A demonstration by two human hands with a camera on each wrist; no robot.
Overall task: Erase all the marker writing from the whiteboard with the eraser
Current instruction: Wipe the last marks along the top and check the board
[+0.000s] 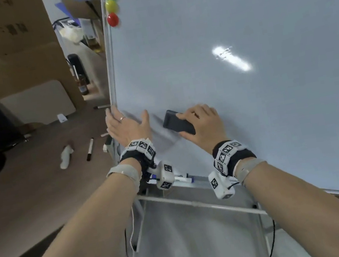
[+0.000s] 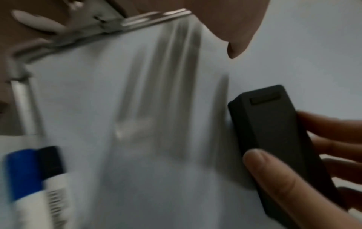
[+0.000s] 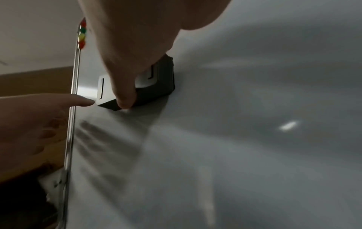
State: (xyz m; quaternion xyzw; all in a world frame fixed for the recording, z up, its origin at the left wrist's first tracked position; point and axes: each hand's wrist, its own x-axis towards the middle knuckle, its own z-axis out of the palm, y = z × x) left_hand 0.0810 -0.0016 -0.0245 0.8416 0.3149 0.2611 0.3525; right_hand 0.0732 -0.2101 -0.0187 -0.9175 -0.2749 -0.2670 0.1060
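The whiteboard point(image 1: 226, 29) fills the right of the head view; I see no marker strokes on it, only grey hand shadows and a light glare. My right hand point(image 1: 188, 124) grips the black eraser point(image 1: 174, 122) between thumb and fingers and presses it flat on the board's lower left area. In the wrist views the eraser point(image 2: 274, 131) point(image 3: 158, 86) lies against the board. My left hand point(image 1: 127, 118) holds the board's left frame edge, thumb point(image 3: 82, 101) on the front and fingers behind it.
Red, yellow and green magnets point(image 1: 111, 5) sit at the board's upper left corner. Markers point(image 1: 182, 179) lie in the tray below the hands. Left of the board, a table point(image 1: 38, 184) carries loose markers point(image 1: 90, 149), a dark bottle point(image 1: 78, 69) and cardboard boxes point(image 1: 4, 43).
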